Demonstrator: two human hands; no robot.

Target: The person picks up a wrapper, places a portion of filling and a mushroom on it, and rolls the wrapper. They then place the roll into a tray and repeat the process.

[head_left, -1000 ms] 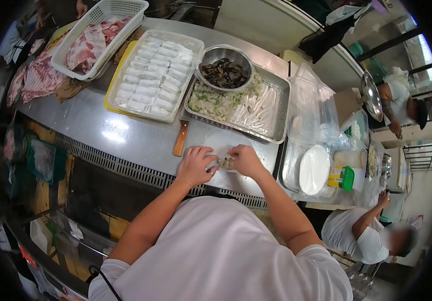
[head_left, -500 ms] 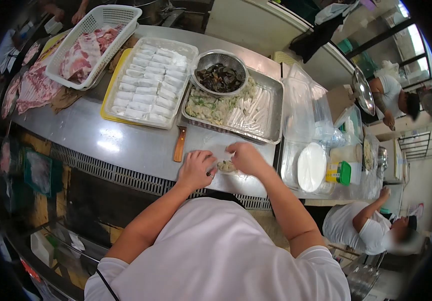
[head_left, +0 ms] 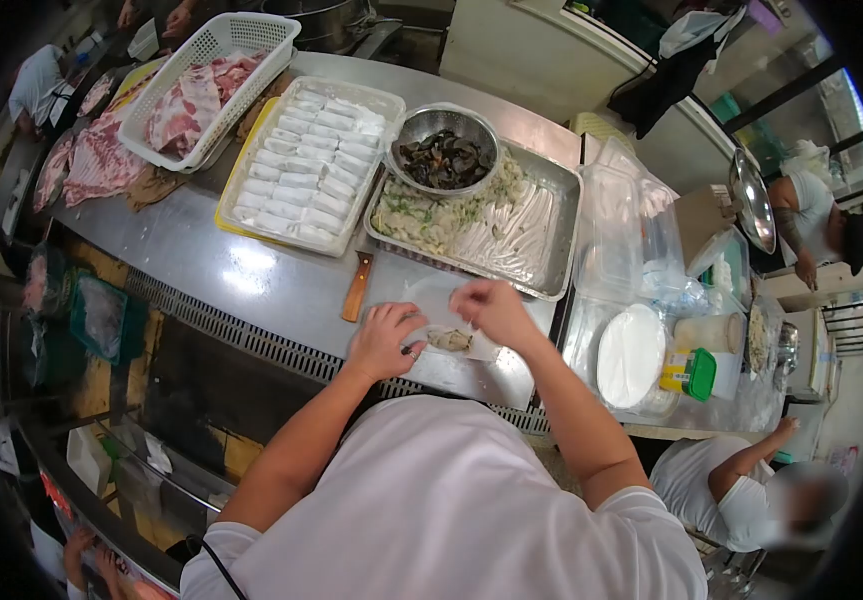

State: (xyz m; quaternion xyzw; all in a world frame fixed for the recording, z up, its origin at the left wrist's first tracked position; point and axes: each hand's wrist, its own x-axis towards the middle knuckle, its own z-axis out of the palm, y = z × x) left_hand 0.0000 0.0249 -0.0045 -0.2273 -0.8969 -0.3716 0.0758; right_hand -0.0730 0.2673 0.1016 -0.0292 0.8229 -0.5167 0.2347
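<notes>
On the steel counter (head_left: 201, 262) a thin, pale, translucent wrapper (head_left: 484, 349) lies spread, with a small elongated mound of greyish-green filling (head_left: 449, 340) on it. My left hand (head_left: 385, 342) rests at the wrapper's left side, fingers bent but apart. At its upper right edge, my right hand (head_left: 496, 312) has its fingertips pinched together on the wrapper. Left of the wrapper lies a wooden-handled knife (head_left: 356, 288). Behind my hands, a metal tray (head_left: 564, 235) holds chopped filling and pale strips, and a perforated metal bowl (head_left: 492, 130) of dark pieces stands on it.
A white plastic tray (head_left: 399, 105) of wrapped rolls sits on a yellow board at the back left. Beyond it are a white basket (head_left: 281, 45) of raw meat and more meat slabs (head_left: 106, 165). To the right stand plastic containers (head_left: 608, 215), a white oval plate (head_left: 631, 355) and co-workers.
My right hand has lifted slightly and its fingers have closed together. More of the filling and wrapper shows between my hands. The camera view has shifted a little.
</notes>
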